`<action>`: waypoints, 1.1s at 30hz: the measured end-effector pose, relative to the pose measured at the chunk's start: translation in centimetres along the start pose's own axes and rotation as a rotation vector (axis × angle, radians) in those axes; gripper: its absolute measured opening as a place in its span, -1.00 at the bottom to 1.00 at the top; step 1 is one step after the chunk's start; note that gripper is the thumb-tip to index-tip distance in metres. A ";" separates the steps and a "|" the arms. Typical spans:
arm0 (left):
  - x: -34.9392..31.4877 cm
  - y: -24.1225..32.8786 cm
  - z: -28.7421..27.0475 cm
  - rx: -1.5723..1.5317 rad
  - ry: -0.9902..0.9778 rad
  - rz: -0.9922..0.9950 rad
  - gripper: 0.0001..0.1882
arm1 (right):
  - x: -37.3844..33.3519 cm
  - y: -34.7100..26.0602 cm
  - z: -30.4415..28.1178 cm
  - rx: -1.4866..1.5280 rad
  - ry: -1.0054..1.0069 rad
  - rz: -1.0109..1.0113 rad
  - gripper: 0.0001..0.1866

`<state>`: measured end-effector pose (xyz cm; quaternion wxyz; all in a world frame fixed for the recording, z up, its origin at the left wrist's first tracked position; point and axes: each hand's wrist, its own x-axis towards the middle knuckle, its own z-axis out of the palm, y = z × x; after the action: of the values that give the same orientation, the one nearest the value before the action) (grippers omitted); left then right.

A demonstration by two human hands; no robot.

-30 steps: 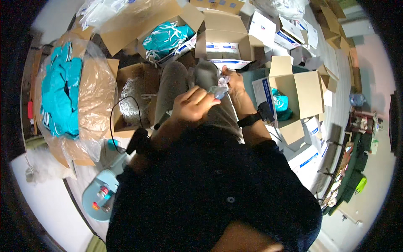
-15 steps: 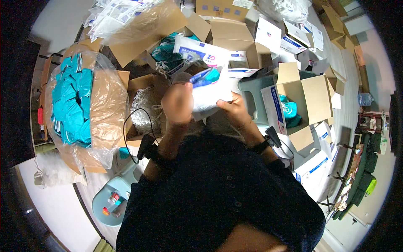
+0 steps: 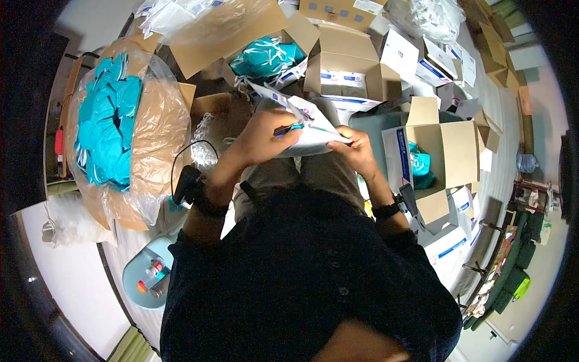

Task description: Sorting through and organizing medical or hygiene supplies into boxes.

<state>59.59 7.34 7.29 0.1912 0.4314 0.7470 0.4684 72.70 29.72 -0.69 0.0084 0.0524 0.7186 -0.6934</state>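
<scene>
My left hand (image 3: 260,134) and my right hand (image 3: 356,149) hold a white pouch (image 3: 309,124) between them, above my lap. A teal item (image 3: 291,128) sits at the pouch's mouth under my left fingers, partly inside it. My left hand grips the pouch's left side and the teal item. My right hand pinches the pouch's right corner. A dark band is on each wrist.
A big carton lined with clear plastic (image 3: 151,145) holds several teal pieces (image 3: 108,130) at my left. Open cartons (image 3: 344,51) with white boxes stand ahead. Another open carton (image 3: 449,157) with teal pieces is at my right. A pale blue round stool (image 3: 136,280) holds small bottles.
My hands have risen from my lap with the white pouch. The teal item now sits at the pouch's mouth, and my left hand has moved onto its left side.
</scene>
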 end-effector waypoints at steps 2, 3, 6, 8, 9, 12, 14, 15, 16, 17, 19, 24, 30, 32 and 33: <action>-0.3 -0.6 0.3 0.029 0.055 0.122 -0.85 | 0.1 0.0 0.2 0.011 0.015 0.009 -0.82; -0.5 -1.3 0.9 0.057 0.124 0.187 -0.85 | 0.2 0.0 0.3 0.007 0.022 0.006 -0.82; -0.8 -1.3 1.6 0.129 0.251 0.230 -0.82 | 0.5 0.3 0.3 0.003 0.058 -0.007 -0.80; -1.1 -0.9 1.4 0.194 0.284 0.200 -0.80 | 0.8 0.0 0.6 0.002 0.084 -0.013 -0.79; -1.2 -0.8 1.2 0.233 0.284 0.185 -0.78 | 0.8 -0.3 0.7 0.000 0.101 -0.012 -0.78; -1.7 -0.2 0.7 0.136 0.268 0.040 -0.75 | 0.9 -0.4 0.9 -0.018 0.090 -0.016 -0.78; -2.1 -0.1 0.5 0.022 0.244 -0.075 -0.73 | 0.8 -0.3 1.1 -0.024 0.065 0.007 -0.79; -2.4 -0.3 0.3 -0.024 0.229 -0.126 -0.72 | 0.8 -0.2 1.2 -0.022 0.054 0.034 -0.79; -2.6 -0.5 0.2 -0.070 0.212 -0.174 -0.71 | 0.8 -0.1 1.4 -0.020 0.046 0.059 -0.80; -2.7 -0.6 0.2 -0.090 0.216 -0.192 -0.70 | 0.8 0.0 1.6 -0.007 0.061 0.053 -0.84; -2.9 -0.9 0.2 -0.130 0.225 -0.227 -0.67 | 0.9 0.0 2.1 0.015 0.092 0.039 -0.92; -3.3 -2.9 1.2 0.023 0.221 -0.074 -0.67 | 0.7 0.7 1.9 0.006 0.092 0.067 -0.92; -3.3 -3.4 1.9 0.076 0.146 0.050 -0.69 | 0.4 2.5 1.3 0.004 0.077 0.041 -0.85; -2.6 -3.1 1.6 0.151 0.133 0.120 -0.71 | 0.4 2.8 1.3 0.021 0.030 0.048 -0.84; -2.3 -3.0 1.3 0.188 0.126 0.155 -0.72 | 0.3 2.9 1.3 0.045 0.001 0.060 -0.83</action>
<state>60.42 5.60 3.78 0.0658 0.4736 0.7625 0.4359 72.53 28.50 -3.61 0.0276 0.0745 0.7007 -0.7090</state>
